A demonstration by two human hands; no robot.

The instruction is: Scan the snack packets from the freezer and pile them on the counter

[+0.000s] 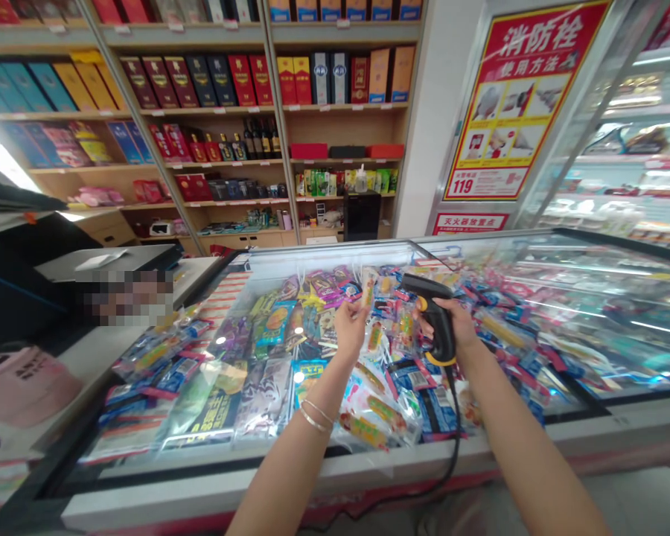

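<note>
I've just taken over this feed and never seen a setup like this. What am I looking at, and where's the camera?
There is no machine arm here: these are a person's bare hands, seen by one camera worn on the head, looking forward and down. The left hand pinches a small wrapped snack. The right hand grips a black and yellow handheld scanner with a trailing cable. Below is a glass-topped case with many colourful packets; whether each lies on or under the glass is hard to tell. Behind stand shelves of boxes.
</note>
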